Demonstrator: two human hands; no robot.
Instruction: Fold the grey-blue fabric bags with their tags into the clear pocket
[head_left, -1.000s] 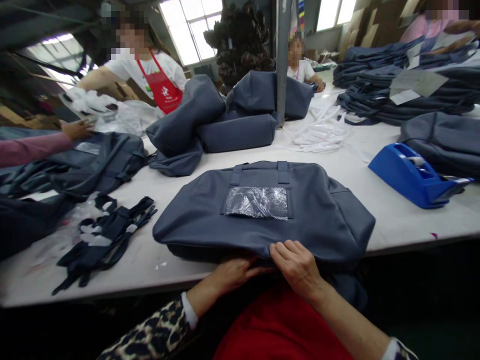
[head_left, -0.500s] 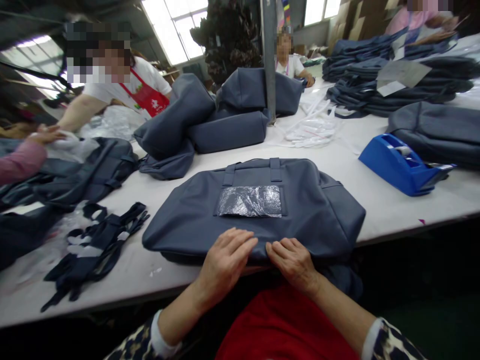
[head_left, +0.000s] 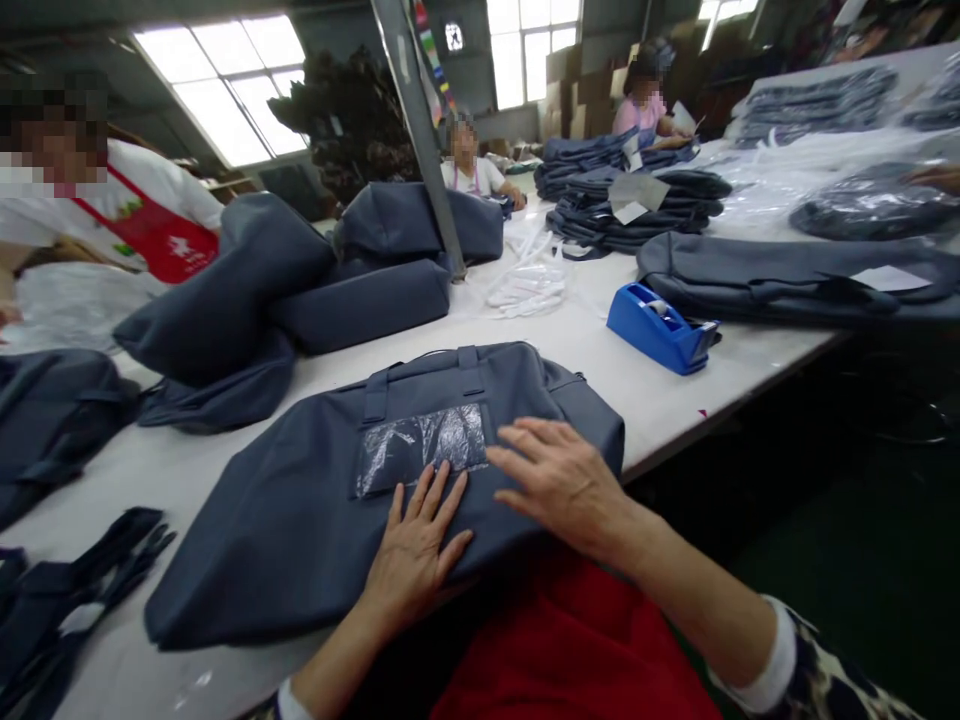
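A flat grey-blue bag (head_left: 285,500) lies on the white table (head_left: 637,385) in front of me, handles pointing away. A clear plastic patch (head_left: 420,447) sits at its middle. My left hand (head_left: 416,545) rests flat on the bag just below the patch, fingers spread and open. My right hand (head_left: 559,480) lies palm down on the bag to the right of the patch, fingers stretched out. Neither hand holds anything.
A blue tape dispenser (head_left: 660,327) stands to the right. Stuffed grey bags (head_left: 300,290) are piled behind, by a metal pole (head_left: 424,140). Dark straps (head_left: 67,590) lie at the left. Folded bags (head_left: 637,195) are stacked far right. Other people work across the table.
Both hands moved from the bag's near edge up onto its top and flattened out. The view swung, so the bag now sits lower left.
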